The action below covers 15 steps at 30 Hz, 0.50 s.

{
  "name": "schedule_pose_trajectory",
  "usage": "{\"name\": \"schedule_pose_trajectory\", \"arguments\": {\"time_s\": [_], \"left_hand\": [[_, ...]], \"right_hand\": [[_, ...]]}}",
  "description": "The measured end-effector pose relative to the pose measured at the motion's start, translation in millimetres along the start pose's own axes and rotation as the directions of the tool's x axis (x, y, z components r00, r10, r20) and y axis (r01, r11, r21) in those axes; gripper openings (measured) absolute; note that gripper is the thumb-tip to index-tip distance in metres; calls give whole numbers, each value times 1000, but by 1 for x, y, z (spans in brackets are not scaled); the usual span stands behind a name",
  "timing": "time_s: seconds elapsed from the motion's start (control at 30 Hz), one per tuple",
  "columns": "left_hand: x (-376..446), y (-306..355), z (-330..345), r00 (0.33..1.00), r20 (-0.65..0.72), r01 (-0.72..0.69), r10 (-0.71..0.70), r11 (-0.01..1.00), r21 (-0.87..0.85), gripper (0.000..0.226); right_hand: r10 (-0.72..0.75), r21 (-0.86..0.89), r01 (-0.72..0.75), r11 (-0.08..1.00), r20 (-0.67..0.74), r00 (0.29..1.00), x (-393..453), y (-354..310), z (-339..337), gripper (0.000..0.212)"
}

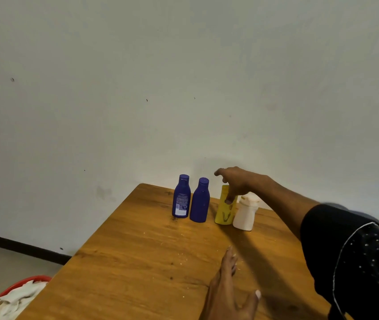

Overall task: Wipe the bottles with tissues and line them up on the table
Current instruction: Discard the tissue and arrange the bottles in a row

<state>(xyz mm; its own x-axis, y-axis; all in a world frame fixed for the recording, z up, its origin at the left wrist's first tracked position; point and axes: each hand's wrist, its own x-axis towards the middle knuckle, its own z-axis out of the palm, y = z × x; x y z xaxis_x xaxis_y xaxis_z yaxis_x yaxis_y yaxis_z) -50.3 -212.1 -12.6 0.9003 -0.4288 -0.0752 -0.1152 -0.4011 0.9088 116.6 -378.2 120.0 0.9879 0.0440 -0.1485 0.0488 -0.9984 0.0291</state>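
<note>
Head view: four bottles upright in a row at the far end of the wooden table (pixel 137 250), close to the wall (pixel 137 88).

Left to right: blue bottle with label (pixel 181 196), plain blue bottle (pixel 200 200) just beside it, small gap, then yellow bottle (pixel 224 210), then white bottle (pixel 245 213) touching or almost touching the yellow one. White one slightly nearer the camera than the rest.

Right hand (pixel 236 182) reaching over the yellow bottle's top, fingers spread and loosely extended, not curled round anything. One fingertip down in front of the yellow bottle's upper part, apparently touching it; contact not certain. Holding nothing. Dark speckled sleeve (pixel 355 257) on that arm, lower right.

Left hand (pixel 227 292) flat on the tabletop near the front edge, fingers straight and together, thumb out to the side. Holding nothing.

Light specks or crumbs scattered on the tabletop between the left hand and the bottles.

Red basket (pixel 25 281) on the floor at lower left, crumpled whitish cloth or tissue (pixel 10 301) piled inside. Dark baseboard along the foot of the wall.
</note>
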Motion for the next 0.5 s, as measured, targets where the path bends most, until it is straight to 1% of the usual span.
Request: {"name": "schedule_pose_trajectory", "arguments": {"time_s": [0.03,0.07,0.1,0.13,0.2,0.27,0.33,0.5], "left_hand": [[6,0,1,1000,-5,-4,4,998,-63,109],[-1,7,32,995,85,-41,52,991,-128,109],[6,1,40,999,6,-42,44,984,-171,110],[12,-2,39,999,-10,-35,34,985,-167,110],[14,-1,40,1000,7,-16,18,987,-159,110],[13,0,45,1000,23,-16,19,989,-148,110],[12,-3,45,998,-18,-61,58,987,-147,110],[11,-8,47,996,-27,-83,80,986,-147,110]], "right_hand": [[1,-20,-1,1000,1,1000,0,2,1,89],[0,-37,0,999,-2,1000,0,4,3,83],[-3,-48,3,999,-10,1000,0,5,5,77],[-7,-53,6,999,-20,1000,0,6,7,73],[-18,-50,15,999,-43,999,2,5,11,68],[-29,-41,26,999,-54,998,2,4,11,67],[-36,-26,34,999,-57,998,3,3,11,69],[-39,15,40,999,-62,997,4,0,11,72]]}}
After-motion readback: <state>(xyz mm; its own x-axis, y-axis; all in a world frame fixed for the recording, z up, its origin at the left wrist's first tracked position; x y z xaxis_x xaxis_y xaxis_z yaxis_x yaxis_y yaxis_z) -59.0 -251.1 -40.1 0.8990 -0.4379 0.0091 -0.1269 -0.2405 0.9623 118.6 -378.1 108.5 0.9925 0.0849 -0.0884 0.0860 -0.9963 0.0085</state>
